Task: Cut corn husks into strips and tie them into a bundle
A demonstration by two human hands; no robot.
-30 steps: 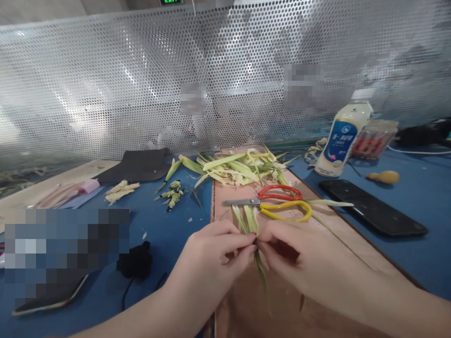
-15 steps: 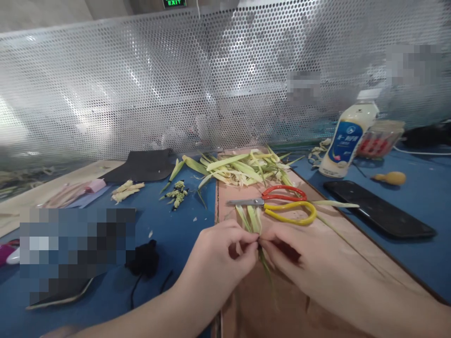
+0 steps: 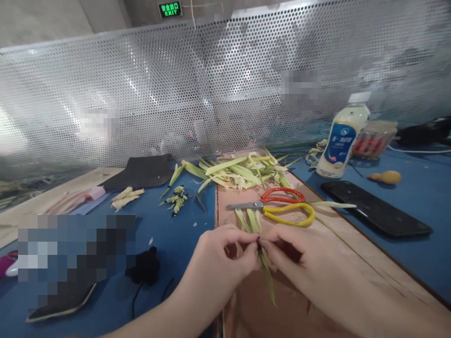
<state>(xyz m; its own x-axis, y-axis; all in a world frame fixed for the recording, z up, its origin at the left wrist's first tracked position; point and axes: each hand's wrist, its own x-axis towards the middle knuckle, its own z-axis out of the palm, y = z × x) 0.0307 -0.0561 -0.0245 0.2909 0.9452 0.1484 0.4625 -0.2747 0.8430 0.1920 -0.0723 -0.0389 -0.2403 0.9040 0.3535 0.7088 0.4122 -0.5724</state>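
Note:
A small bundle of pale green corn husk strips is pinched between my two hands over the board. My left hand is closed, thumb and forefinger gripping the bundle. From the other side, my right hand is closed on it too, fingertips meeting the left ones. Something small and dark shows where the fingertips meet; I cannot make it out. One green husk end points down toward me below the fingers. Just beyond the hands lie scissors with one red and one yellow handle.
A heap of husks lies at the board's far end. On the right are a phone, a bottle, a jar and a yellow gourd-shaped piece. A black thread bundle sits left. Perforated metal screen stands behind.
The camera has tilted slightly, so the background sits lower in view. Both hands keep their pinch on the bundle. The husk end below the fingers shows more clearly.

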